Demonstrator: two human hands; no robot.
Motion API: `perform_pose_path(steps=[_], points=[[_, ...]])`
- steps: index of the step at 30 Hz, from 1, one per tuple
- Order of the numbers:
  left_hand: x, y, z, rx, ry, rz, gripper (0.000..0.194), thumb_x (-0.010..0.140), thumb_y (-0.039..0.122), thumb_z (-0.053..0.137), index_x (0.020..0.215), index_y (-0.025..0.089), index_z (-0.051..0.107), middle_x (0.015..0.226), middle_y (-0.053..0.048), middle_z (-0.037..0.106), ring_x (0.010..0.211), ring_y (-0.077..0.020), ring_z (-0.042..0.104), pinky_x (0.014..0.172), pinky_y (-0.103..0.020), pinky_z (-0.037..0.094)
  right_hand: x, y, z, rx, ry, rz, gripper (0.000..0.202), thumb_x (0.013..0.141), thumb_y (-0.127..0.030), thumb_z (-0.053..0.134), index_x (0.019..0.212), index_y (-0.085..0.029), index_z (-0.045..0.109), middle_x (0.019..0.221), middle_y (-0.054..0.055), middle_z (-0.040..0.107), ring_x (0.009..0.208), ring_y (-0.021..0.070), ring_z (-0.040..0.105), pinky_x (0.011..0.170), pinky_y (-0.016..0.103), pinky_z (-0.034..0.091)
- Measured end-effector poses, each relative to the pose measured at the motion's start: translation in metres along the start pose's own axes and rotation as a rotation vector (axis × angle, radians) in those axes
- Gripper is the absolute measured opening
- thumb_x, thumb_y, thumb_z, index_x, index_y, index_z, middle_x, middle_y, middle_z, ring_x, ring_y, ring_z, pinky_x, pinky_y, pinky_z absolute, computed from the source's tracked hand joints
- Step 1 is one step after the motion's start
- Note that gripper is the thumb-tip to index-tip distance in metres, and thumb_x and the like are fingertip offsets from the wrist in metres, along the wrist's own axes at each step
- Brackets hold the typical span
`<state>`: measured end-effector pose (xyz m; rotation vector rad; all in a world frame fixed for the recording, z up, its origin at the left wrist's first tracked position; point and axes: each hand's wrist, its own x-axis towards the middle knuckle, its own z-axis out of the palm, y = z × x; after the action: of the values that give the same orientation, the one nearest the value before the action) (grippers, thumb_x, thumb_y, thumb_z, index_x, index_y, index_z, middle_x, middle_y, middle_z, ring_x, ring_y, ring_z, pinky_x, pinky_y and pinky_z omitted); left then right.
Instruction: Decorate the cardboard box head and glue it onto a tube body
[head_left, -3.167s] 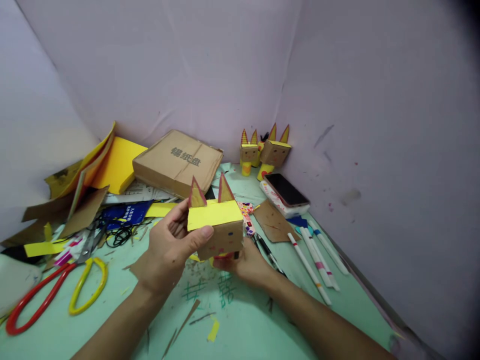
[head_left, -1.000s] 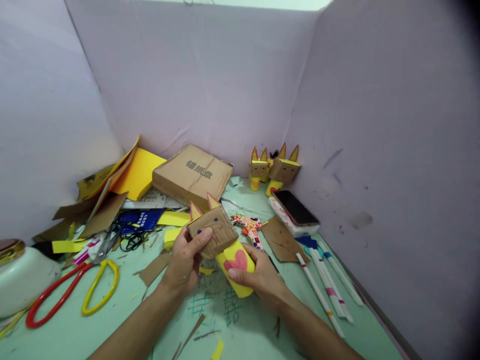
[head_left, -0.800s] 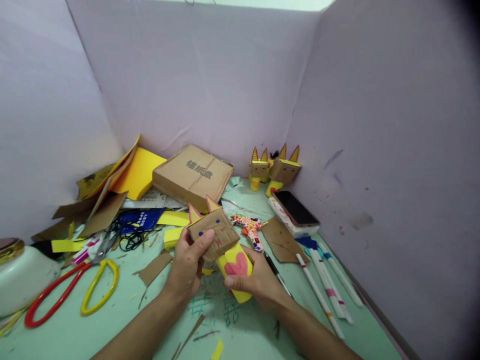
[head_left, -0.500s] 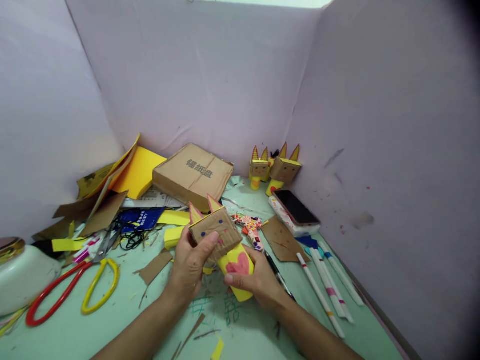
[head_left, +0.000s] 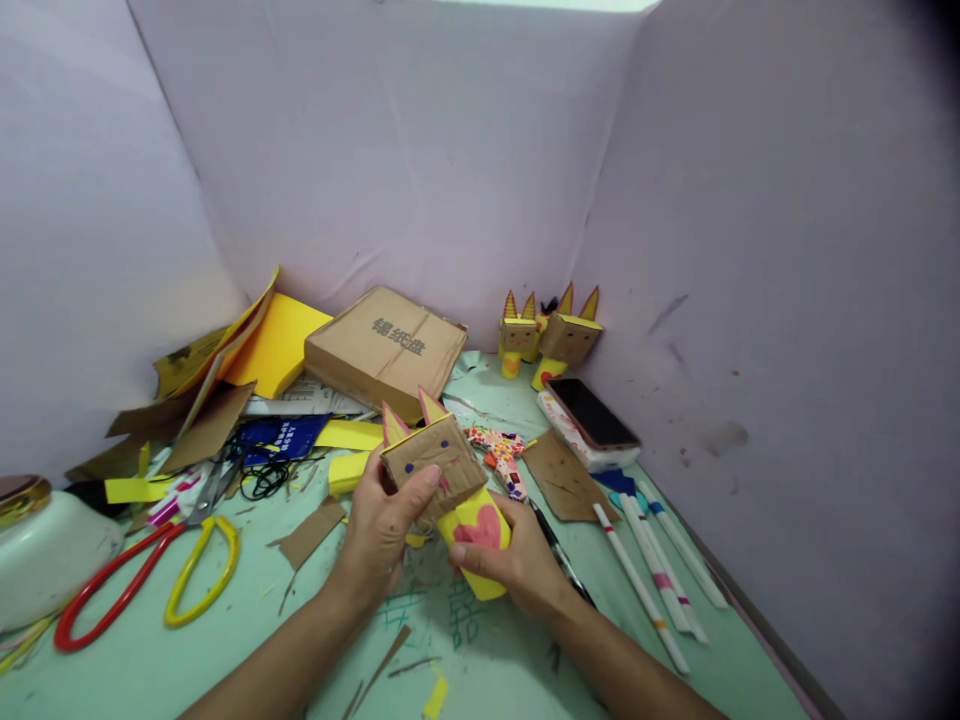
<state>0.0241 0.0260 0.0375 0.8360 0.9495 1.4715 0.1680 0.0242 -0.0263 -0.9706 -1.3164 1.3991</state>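
While tilted: figure [head_left: 450, 490] betw. both grips.

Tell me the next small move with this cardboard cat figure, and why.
Probably stand it upright on the green table: the left hand grips the brown cardboard head, the right hand the yellow heart-marked tube body, and it's tilted.

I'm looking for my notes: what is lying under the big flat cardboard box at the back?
Under the cardboard box, printed white papers stick out at its left front edge, with a yellow strip just in front. Whatever lies further beneath is covered by the box.
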Motion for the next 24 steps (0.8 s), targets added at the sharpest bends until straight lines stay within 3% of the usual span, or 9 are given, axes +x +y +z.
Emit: perform_pose_path(steps=[5,11,14,20,24], points=[[0.001,0.001,-0.003,0.008,-0.014,0.034,0.063,0.062,0.038,0.086,0.113,0.015,0.056,0.102,-0.009,0.069,0.092,-0.0263,0.068,0.083,-0.036,0.054,0.002,-0.006,0.002,0.014,0.016,-0.007,0.038,0.055,-0.038,0.084,0.079,-0.016,0.064,0.062,-0.003,0.061,0.051,0.0109,0.049,0.046,0.021,0.040],[0.000,0.016,-0.004,-0.066,-0.336,0.139,0.080,0.064,0.053,0.082,0.129,0.018,0.050,0.128,-0.014,0.062,0.122,-0.0353,0.055,0.100,-0.040,0.046,0.004,-0.018,0.010,0.182,-0.002,-0.026,0.050,0.054,-0.043,0.086,0.091,-0.018,0.066,0.073,-0.001,0.066,0.062,0.0149,0.058,0.058,0.025,0.046],[0.001,0.015,-0.005,-0.033,-0.356,0.127,0.075,0.068,0.047,0.081,0.129,0.016,0.051,0.128,-0.016,0.062,0.124,-0.0370,0.053,0.099,-0.042,0.047,0.002,-0.020,0.011,0.205,-0.021,-0.041,0.053,0.059,-0.044,0.085,0.101,-0.019,0.065,0.080,0.000,0.068,0.067,0.0161,0.060,0.062,0.026,0.047],[0.007,0.000,-0.013,0.023,-0.350,0.146,0.074,0.067,0.032,0.083,0.130,0.015,0.048,0.130,-0.016,0.061,0.124,-0.0372,0.053,0.101,-0.044,0.045,0.004,-0.019,0.010,-0.126,0.030,-0.091,0.049,0.063,-0.039,0.082,0.103,-0.019,0.062,0.097,0.008,0.072,0.090,0.0281,0.065,0.080,0.040,0.051],[0.008,-0.010,-0.017,-0.058,-0.414,0.115,0.076,0.065,0.029,0.083,0.130,0.017,0.047,0.137,-0.017,0.055,0.131,-0.0385,0.046,0.105,-0.047,0.041,0.000,-0.031,-0.009,-0.252,-0.069,-0.181,0.062,0.061,-0.036,0.083,0.117,-0.019,0.059,0.123,0.014,0.066,0.114,0.0341,0.059,0.099,0.050,0.043]])
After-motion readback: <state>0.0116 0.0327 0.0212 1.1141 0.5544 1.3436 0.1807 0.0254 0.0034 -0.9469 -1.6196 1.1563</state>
